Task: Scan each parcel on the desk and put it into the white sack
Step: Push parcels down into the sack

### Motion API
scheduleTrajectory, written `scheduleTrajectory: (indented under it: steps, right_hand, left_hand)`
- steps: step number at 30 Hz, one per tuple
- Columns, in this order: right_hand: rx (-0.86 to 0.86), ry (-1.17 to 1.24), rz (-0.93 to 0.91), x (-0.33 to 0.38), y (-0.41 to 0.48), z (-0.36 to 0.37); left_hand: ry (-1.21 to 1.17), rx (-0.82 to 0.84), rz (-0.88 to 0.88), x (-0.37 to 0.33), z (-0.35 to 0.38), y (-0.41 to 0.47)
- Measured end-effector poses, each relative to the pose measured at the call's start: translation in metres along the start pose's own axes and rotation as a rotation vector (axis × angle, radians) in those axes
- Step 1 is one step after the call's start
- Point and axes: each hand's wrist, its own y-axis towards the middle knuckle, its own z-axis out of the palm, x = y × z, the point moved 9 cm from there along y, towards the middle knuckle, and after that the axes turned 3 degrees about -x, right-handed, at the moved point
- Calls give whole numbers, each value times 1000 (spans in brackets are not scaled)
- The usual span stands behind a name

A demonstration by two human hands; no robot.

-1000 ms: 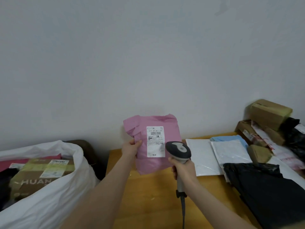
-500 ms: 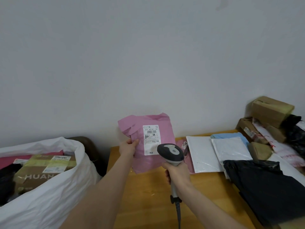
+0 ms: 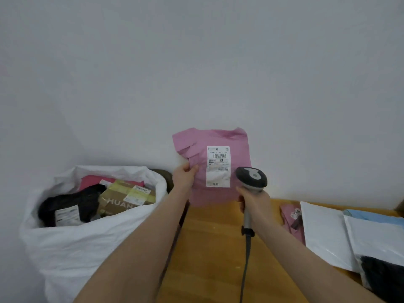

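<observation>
My left hand (image 3: 185, 174) pinches the left edge of a pink parcel (image 3: 197, 147) and holds it upright above the desk's left end, its white label (image 3: 218, 166) facing me. My right hand (image 3: 253, 201) grips the handle of a grey barcode scanner (image 3: 251, 179); the scanner's head sits just in front of the parcel's lower right corner. The white sack (image 3: 87, 241) stands open on the floor at the left, holding a brown box (image 3: 122, 202), a black parcel (image 3: 67, 206) and a pink one.
The wooden desk (image 3: 209, 248) runs under both forearms. On its right lie a small pink parcel (image 3: 291, 219), white mailers (image 3: 323, 232), a blue one (image 3: 376, 216) and a black bag (image 3: 382, 274). The scanner's cable (image 3: 246, 265) hangs down over the desk. A plain wall is behind.
My view has swung left, so the sack shows more fully and the boxes at the right are out of frame. Both hands keep their hold on parcel and scanner, and the parcel now sits a little higher above the scanner.
</observation>
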Motion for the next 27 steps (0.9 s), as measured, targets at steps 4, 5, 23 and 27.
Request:
scheduleTrajectory:
  steps: [4,5,23,27]
  right_hand:
    - [92,-27,-28,9,1,75]
    - [120,-36,-31,9,-1,96]
    - [259,-161,96,-59,-21,378]
    - [192,-155,164,-76,-13,385]
  left_hand:
    - [82,-194,94,-38,-95,18]
    - [97,-240,98,-43,-121,22]
    - [750,-319,-186,67,-428,136]
    - [1055,81,57,74,-353,150]
